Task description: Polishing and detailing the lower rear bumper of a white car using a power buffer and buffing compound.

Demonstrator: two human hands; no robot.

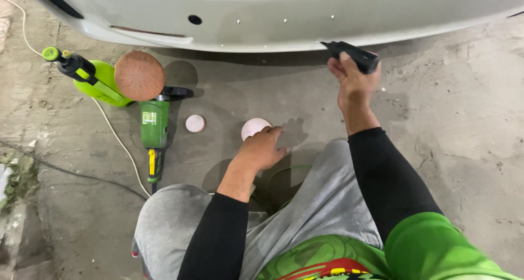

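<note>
Bumper [284, 18] of a pale car spans the far edge of the concrete floor [469, 149], its lower lip hanging low over the ground. Below it, the person's right hand [355, 83] is clenched around a slim black tool [352, 55] held against the bumper's underside; a slip here could likely drag the tool's tip across the paint. Toward the floor's left edge lies a green polisher [154, 127] with a brown pad [139, 75] upturned, beside a green spray bottle [93, 80]; its white cord [117, 140] trails back toward the knees, a likely snag. The left hand [261, 149] rests fingers-down on a pink round pad [254, 128], not gripping it. A smaller pink disc [195, 123] sits just beside the polisher. Open room lies mainly to the right, where bare concrete runs unbroken.
</note>
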